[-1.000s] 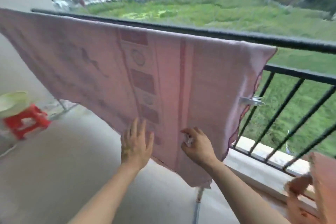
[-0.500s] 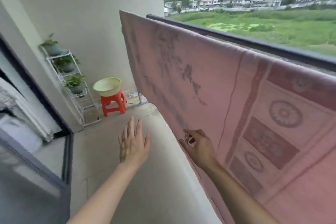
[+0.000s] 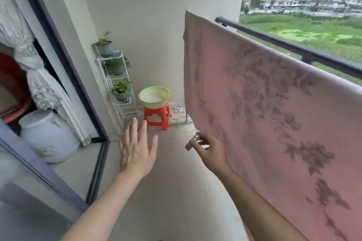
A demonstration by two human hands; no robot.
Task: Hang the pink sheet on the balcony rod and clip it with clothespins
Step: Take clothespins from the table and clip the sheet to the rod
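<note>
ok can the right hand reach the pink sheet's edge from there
Probably yes. The right hand, pinching a clothespin, is just beside the hanging edge of the pink sheet with nothing between them; the open left hand is off to the side.

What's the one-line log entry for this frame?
left hand: open, empty | right hand: pinching clothespin | pink sheet: hanging, no clip in view | step: clipping pending
</note>
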